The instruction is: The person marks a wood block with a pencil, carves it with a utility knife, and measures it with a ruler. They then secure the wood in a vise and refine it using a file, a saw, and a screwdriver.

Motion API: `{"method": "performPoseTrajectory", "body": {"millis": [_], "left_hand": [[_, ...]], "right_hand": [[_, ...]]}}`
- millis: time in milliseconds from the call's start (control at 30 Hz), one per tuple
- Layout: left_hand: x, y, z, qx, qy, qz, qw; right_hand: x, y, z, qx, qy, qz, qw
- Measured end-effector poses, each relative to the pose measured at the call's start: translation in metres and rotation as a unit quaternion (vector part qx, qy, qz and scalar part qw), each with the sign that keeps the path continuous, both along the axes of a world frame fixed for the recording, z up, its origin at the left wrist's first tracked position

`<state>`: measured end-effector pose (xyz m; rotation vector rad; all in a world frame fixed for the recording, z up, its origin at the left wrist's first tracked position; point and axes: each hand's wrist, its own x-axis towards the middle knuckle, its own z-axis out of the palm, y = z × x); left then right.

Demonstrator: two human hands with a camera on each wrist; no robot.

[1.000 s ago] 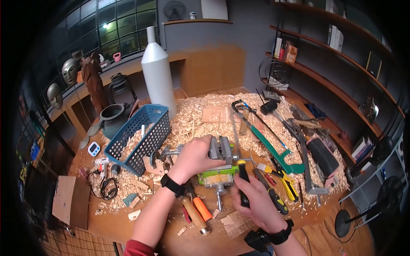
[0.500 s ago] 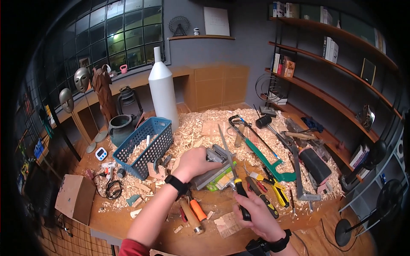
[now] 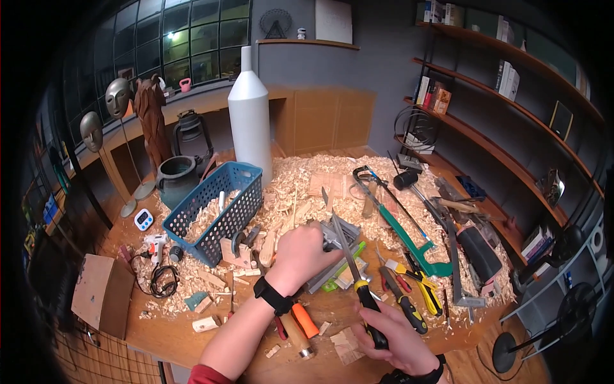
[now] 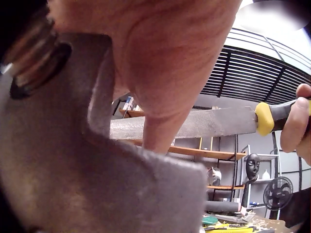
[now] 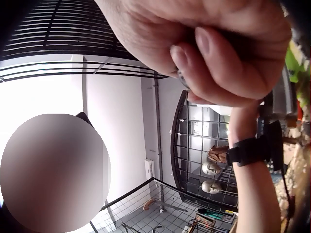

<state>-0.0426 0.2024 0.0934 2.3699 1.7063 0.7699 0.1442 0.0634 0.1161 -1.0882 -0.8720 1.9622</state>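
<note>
A tapering grey file (image 3: 361, 283) (yellow-collared) is gripped by the right hand (image 3: 398, 338); the left hand (image 3: 299, 255) is laid at the vise (image 3: 334, 270), closure unclear.

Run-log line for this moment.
right hand: grips file by handle | left hand: on vise | hacksaw: on wood shavings

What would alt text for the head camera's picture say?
A right hand holds a metal file by its handle, while the left hand rests on a gray vise. Wood shavings, a blue basket and a green saw lie beyond.
</note>
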Motion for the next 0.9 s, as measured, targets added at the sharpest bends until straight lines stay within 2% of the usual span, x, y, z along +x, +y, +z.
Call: {"method": "performPoseTrajectory", "body": {"millis": [100,200,267,367,433,467,567,667,900], "left_hand": [[-0.003,0.000,0.004,-0.039,-0.003,-0.015,0.999],[-0.016,-0.019,0.027,-0.059,-0.018,-0.045,0.997],[-0.042,-0.030,0.028,0.043,-0.023,-0.082,0.995],[-0.074,-0.043,0.034,0.047,-0.004,-0.076,0.996],[-0.086,-0.049,0.033,-0.095,0.081,-0.048,0.991],[-0.088,-0.053,0.029,-0.093,0.085,-0.046,0.991],[-0.088,-0.056,-0.001,-0.005,0.094,-0.146,0.985],[-0.080,-0.056,-0.019,0.037,0.102,-0.118,0.987],[-0.040,-0.094,-0.022,-0.002,0.084,-0.147,0.986]], "right_hand": [[-0.004,0.005,-0.003,0.001,-0.002,0.006,1.000],[-0.004,0.011,-0.001,0.001,0.005,0.002,1.000],[-0.004,0.011,-0.005,-0.009,0.013,0.004,1.000],[-0.003,0.009,-0.008,-0.010,0.002,-0.015,1.000],[-0.002,0.008,-0.009,-0.010,0.011,-0.011,1.000],[-0.002,0.008,-0.010,-0.010,0.016,-0.011,1.000],[-0.002,0.007,-0.011,-0.006,0.016,-0.015,1.000],[0.000,0.007,-0.013,0.003,0.022,-0.006,1.000],[0.014,0.008,-0.003,0.000,0.017,0.037,0.999]]}}
